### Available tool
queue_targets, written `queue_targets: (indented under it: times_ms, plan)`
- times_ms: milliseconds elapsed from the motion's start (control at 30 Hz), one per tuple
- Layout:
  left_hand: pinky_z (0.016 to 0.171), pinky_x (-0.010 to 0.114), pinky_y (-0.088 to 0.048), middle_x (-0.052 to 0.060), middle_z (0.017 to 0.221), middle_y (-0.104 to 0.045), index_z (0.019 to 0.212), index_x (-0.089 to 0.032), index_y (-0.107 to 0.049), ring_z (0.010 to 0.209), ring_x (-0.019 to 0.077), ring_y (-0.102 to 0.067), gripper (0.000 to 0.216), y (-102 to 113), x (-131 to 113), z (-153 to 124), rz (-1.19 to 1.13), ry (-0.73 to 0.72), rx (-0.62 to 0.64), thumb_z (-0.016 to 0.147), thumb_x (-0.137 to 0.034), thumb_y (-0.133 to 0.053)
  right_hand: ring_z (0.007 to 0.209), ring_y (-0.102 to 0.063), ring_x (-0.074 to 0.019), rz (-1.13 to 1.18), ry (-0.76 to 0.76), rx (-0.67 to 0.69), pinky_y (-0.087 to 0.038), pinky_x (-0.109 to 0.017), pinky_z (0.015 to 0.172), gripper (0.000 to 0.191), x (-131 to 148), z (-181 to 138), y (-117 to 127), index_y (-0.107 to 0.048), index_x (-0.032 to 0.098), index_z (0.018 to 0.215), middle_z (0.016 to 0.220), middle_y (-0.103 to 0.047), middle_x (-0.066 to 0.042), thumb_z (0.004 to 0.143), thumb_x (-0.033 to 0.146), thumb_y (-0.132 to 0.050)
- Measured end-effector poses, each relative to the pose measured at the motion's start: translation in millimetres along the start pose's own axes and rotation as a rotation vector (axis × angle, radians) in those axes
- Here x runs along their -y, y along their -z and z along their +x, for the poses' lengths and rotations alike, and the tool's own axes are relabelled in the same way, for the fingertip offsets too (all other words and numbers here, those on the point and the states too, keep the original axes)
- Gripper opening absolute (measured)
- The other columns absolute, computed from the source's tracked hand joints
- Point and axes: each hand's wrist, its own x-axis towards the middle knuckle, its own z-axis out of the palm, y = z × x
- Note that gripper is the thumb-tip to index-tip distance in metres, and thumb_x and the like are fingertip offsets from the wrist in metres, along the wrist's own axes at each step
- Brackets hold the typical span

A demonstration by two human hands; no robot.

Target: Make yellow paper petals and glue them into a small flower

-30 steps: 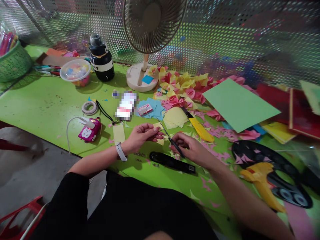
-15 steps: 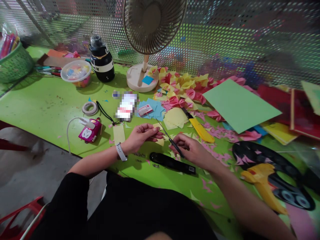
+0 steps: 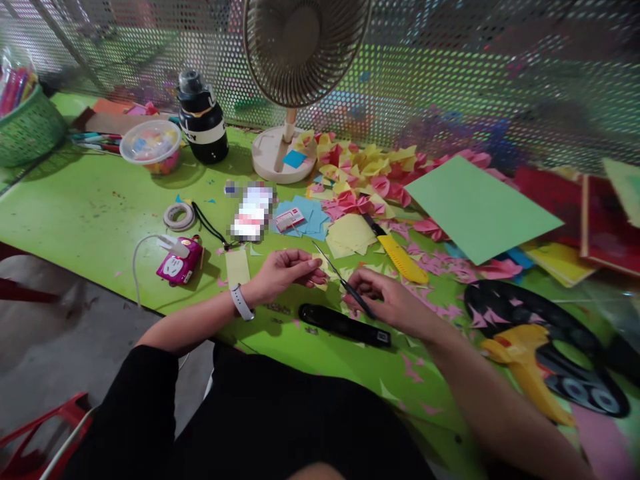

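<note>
My left hand (image 3: pixel 286 272), with a white watch band on the wrist, pinches a small yellow paper piece (image 3: pixel 321 268) over the green table (image 3: pixel 85 213). My right hand (image 3: pixel 387 300) is closed round the handles of black scissors (image 3: pixel 345 280), whose blades point up and left toward that paper. A black flat tool (image 3: pixel 345 325) lies on the table just below both hands. Yellow paper squares (image 3: pixel 351 235) and blue squares (image 3: pixel 307 217) lie just beyond the hands.
A fan (image 3: pixel 295 80) stands at the back with a black bottle (image 3: pixel 203 120), a clear tub (image 3: pixel 150 143) and a green basket (image 3: pixel 27 127) to its left. A tape roll (image 3: pixel 179 215), pink charger (image 3: pixel 179 261), yellow cutter (image 3: pixel 400 257), green sheet (image 3: pixel 475 210), glue gun (image 3: pixel 527 363) and folded pink and yellow paper (image 3: pixel 365 173) surround the hands.
The scissors' tips have swung up a little and my left hand has shifted slightly with the yellow piece. Everything else on the table stays put.
</note>
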Motion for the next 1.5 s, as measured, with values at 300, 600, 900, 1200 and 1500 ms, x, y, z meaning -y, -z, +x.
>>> queue_targets:
  times_ms: [300, 600, 900, 1200, 1500]
  plan:
    - [0.064, 0.022, -0.054, 0.008, 0.084, -0.075, 0.091, -0.010, -0.065, 0.077, 0.0144, -0.073, 0.043, 3, 0, 2, 0.065, -0.022, -0.057, 0.072, -0.046, -0.080, 0.062, -0.058, -0.0151, 0.079, -0.041, 0.011, -0.048, -0.029, 0.059, 0.049, -4, 0, 2, -0.054, 0.021, 0.077, 0.067, -0.059, 0.000, 0.070, 0.065, -0.073]
    - [0.066, 0.022, -0.056, 0.006, 0.079, -0.073, 0.088, -0.009, -0.067, 0.071, 0.0121, -0.071, 0.044, 1, -7, -2, 0.153, -0.015, 0.015, 0.071, -0.047, -0.080, 0.065, -0.057, -0.0159, 0.017, -0.027, 0.050, -0.048, -0.030, 0.060, 0.046, 1, -2, 3, -0.055, 0.021, 0.080, 0.071, -0.059, 0.000, 0.074, 0.064, -0.070]
    - [0.062, 0.022, -0.056, 0.005, 0.083, -0.070, 0.089, -0.011, -0.065, 0.076, 0.0148, -0.072, 0.047, 5, -5, 3, 0.140, -0.027, -0.002, 0.068, -0.049, -0.082, 0.063, -0.058, -0.0152, 0.094, -0.032, 0.034, -0.050, -0.029, 0.059, 0.044, -3, -1, 3, -0.054, 0.021, 0.079, 0.068, -0.059, 0.001, 0.073, 0.060, -0.074]
    - [0.063, 0.022, -0.057, 0.004, 0.082, -0.069, 0.091, -0.011, -0.065, 0.074, 0.0135, -0.071, 0.044, 7, -6, 2, 0.173, -0.051, 0.008, 0.072, -0.048, -0.080, 0.060, -0.059, -0.0147, 0.102, -0.049, 0.015, -0.050, -0.029, 0.057, 0.048, -1, -3, 2, -0.053, 0.022, 0.075, 0.065, -0.059, 0.001, 0.069, 0.064, -0.075]
    - [0.058, 0.020, -0.056, 0.006, 0.084, -0.073, 0.092, -0.012, -0.064, 0.075, 0.0158, -0.074, 0.038, 10, -5, 4, 0.104, -0.029, 0.014, 0.075, -0.042, -0.080, 0.057, -0.057, -0.0143, 0.131, -0.027, -0.127, -0.044, -0.026, 0.049, 0.047, -4, -8, 9, -0.058, 0.021, 0.078, 0.066, -0.062, 0.000, 0.068, 0.064, -0.076]
